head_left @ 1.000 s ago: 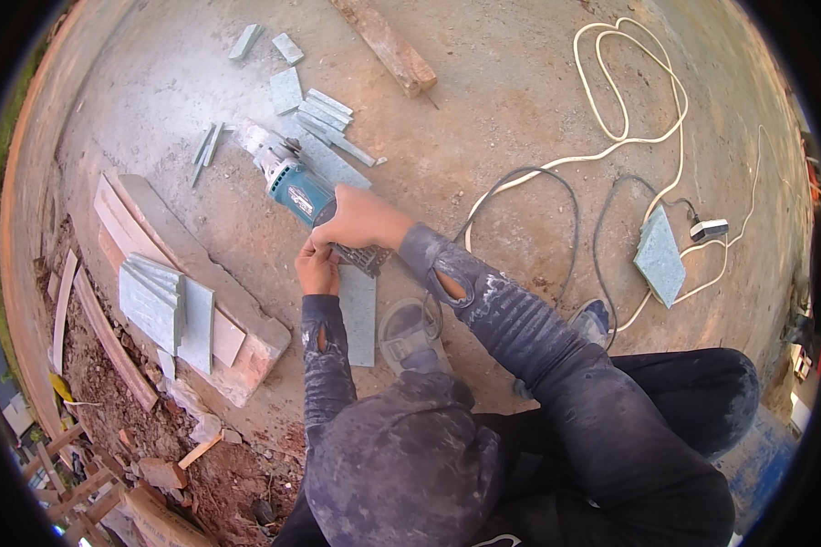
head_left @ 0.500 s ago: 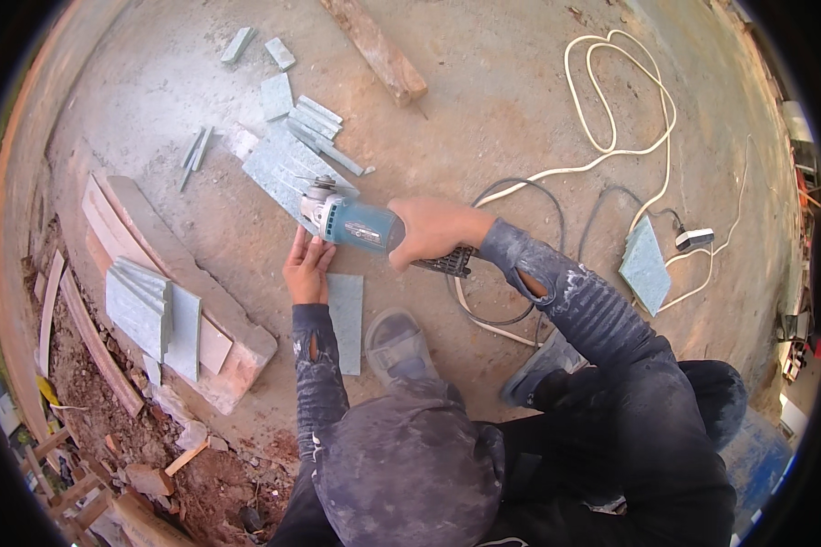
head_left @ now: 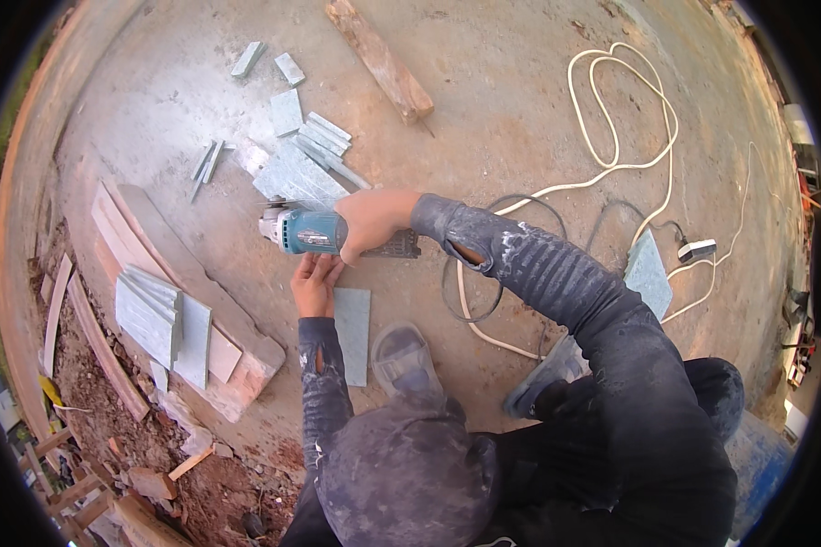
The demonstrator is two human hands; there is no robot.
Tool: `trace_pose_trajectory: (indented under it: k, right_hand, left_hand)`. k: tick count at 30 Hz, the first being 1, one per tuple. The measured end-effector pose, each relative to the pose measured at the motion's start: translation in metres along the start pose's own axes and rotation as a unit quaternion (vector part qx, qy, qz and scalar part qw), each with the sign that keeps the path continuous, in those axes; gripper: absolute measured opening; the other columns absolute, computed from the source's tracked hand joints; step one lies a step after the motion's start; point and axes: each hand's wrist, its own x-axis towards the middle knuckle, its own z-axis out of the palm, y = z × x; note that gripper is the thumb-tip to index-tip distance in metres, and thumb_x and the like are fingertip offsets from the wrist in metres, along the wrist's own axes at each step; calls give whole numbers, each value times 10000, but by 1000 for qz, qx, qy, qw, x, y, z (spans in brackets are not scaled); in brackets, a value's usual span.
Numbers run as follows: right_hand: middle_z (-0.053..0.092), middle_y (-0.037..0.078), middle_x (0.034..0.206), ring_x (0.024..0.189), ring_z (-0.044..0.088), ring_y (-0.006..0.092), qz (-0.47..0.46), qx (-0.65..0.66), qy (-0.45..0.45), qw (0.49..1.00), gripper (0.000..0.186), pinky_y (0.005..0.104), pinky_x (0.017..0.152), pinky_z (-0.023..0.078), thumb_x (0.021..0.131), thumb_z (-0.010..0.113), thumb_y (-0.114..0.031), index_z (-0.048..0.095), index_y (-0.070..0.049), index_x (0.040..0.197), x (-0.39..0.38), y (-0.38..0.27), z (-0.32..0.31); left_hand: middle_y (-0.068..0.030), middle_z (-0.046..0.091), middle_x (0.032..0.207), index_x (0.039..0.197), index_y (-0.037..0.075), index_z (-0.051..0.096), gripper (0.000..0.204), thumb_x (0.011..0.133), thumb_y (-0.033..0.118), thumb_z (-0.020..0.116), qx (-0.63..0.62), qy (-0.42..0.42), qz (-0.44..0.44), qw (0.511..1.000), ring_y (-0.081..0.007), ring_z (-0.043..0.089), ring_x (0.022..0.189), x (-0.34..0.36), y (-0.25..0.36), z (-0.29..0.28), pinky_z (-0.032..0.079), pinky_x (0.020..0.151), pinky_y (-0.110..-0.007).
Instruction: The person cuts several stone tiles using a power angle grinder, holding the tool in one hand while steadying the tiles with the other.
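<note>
My right hand (head_left: pixel 376 221) grips the body of a teal angle grinder (head_left: pixel 312 232). The grinder lies across the lower part of a pale blue-green stone tile (head_left: pixel 299 175), its disc side facing the tile. Just below the grinder, my left hand (head_left: pixel 315 284) has its fingers drawn together at the tile's near edge; the grinder hides part of that contact. Another tile (head_left: pixel 352 337) lies flat beside my left wrist. Beyond the tile under the grinder are narrow cut strips (head_left: pixel 323 137) and a small square piece (head_left: pixel 286 112).
Left, several stacked tiles (head_left: pixel 149 314) rest on a stone slab (head_left: pixel 257 360) beside rubble (head_left: pixel 210 483). A wooden beam (head_left: pixel 381 62) lies ahead. Right are a looped white cord (head_left: pixel 615 118), a socket block (head_left: pixel 699 249) and another tile (head_left: pixel 647 273). My sandalled foot (head_left: pixel 405 357) is near.
The grinder and my right hand have moved left and slightly nearer to me across the tile. My left hand stays beside the tile's near edge. The whole view has shifted slightly.
</note>
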Motion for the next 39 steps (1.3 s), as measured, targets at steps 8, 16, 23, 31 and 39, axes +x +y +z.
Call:
trace_pose_trajectory:
  k: [8, 16, 23, 31, 39]
  right_hand:
    - [658, 216, 963, 870, 639, 305, -15, 208, 93, 974, 604, 375, 767, 497, 624, 748, -325, 601, 55, 1070, -37, -3, 41]
    - [605, 38, 813, 705, 568, 123, 26, 366, 181, 913, 387, 275, 657, 457, 678, 759, -218, 601, -15, 967, -119, -11, 2]
    - [607, 40, 797, 674, 580, 120, 19, 403, 250, 880, 389, 271, 614, 468, 689, 757, -182, 587, -17, 997, -148, 5, -11]
    - [608, 45, 776, 631, 582, 124, 9, 412, 244, 878, 351, 269, 576, 472, 718, 733, -154, 584, -9, 1001, -155, 1, -4]
    - [598, 35, 768, 615, 568, 118, -14, 434, 224, 873, 330, 266, 559, 466, 724, 730, -151, 584, -14, 986, -155, -11, 3]
  left_hand:
    - [-74, 691, 967, 1059, -14, 621, 181, 885, -8, 570, 127, 44, 41, 990, -149, 669, 834, 27, -3, -17, 533, 732, -271]
    - [-23, 676, 984, 1081, 23, 616, 195, 896, 48, 672, 63, 59, 43, 995, -89, 631, 861, -11, 47, -2, 487, 728, -235]
    - [-43, 669, 1026, 1141, -7, 593, 213, 943, 67, 616, 39, 104, 152, 982, -123, 649, 946, -104, 162, -79, 541, 833, -303]
    - [-50, 672, 1049, 1128, 0, 614, 197, 958, 99, 596, 109, 265, 166, 944, -158, 647, 952, -121, 234, -212, 507, 862, -323]
    - [-87, 679, 993, 1154, -52, 627, 296, 915, 119, 660, 132, 322, 133, 928, -168, 655, 843, -104, 229, -257, 543, 762, -309]
